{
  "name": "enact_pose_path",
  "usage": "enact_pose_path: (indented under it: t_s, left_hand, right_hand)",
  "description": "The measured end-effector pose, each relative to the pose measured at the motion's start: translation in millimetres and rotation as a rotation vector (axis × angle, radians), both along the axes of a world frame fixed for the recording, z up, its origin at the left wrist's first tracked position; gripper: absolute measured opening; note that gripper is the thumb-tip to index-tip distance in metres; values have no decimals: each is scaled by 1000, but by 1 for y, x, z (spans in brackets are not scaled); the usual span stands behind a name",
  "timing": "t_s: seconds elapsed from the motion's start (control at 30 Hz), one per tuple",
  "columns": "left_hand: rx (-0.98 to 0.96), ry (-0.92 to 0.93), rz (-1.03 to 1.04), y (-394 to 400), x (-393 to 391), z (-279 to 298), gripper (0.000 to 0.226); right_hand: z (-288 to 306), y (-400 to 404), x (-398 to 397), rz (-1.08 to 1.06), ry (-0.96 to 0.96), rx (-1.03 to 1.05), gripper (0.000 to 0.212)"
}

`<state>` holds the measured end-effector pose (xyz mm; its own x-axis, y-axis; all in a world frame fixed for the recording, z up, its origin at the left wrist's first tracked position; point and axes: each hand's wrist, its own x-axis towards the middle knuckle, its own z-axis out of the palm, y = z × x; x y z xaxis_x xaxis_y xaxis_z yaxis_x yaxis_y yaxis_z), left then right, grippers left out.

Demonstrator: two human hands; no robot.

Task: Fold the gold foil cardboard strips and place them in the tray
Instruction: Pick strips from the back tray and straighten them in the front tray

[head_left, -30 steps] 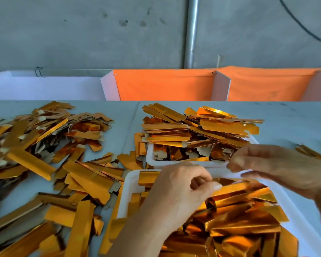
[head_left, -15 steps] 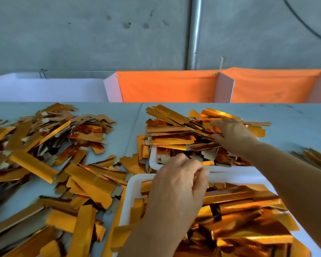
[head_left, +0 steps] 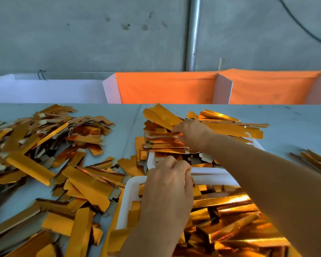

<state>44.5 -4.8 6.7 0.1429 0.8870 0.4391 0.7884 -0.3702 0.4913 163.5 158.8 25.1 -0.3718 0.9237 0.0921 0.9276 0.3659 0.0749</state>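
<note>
A white far tray (head_left: 150,160) carries a tall heap of flat gold foil strips (head_left: 222,125). My right hand (head_left: 194,135) reaches over it, thumb and fingers pinched on a strip at the heap's left side. The near white tray (head_left: 128,203) holds several folded gold strips (head_left: 228,210). Above that tray's far rim hovers my left hand (head_left: 168,184), its fingers curled shut with nothing visible in them. My right forearm crosses over the near tray and hides part of it.
Many loose gold strips (head_left: 44,149) lie scattered over the left of the pale table (head_left: 295,123). A few more strips (head_left: 315,161) lie at the right edge. Orange cloth bins (head_left: 165,88) and a metal pipe (head_left: 193,34) stand behind the table.
My right hand left the strip both hands were holding, reached to the far heap and slid left along it. The left hand drew its fingers in over the near tray's rim.
</note>
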Motion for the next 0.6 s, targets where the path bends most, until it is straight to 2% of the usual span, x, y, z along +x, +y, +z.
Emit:
enact_pose_path:
  t_s: [0.07,0.1,0.23,0.33,0.47,0.53,0.6]
  left_hand:
    - [6,-5,1,-1,-2,2,29]
    - [13,-3,-1,-1,-2,3,29]
    - [94,-19,27,-1,0,5,23]
    - [259,-93,125,0,-2,10,29]
    - [337,105,112,2,1,11,53]
    - [318,208,65,2,6,10,54]
    - [286,194,54,-1,7,9,50]
  right_hand:
    - [-1,-3,-3,-36,-43,76,26]
    - [1,-7,-2,-53,7,105,25]
    - [22,-36,21,-88,474,63,12]
    - [38,-72,44,-45,870,-268,8]
    - [46,-110,60,67,902,-515,19]
    - [46,-124,62,116,901,-582,29]
    - [43,-132,66,128,966,-568,31]
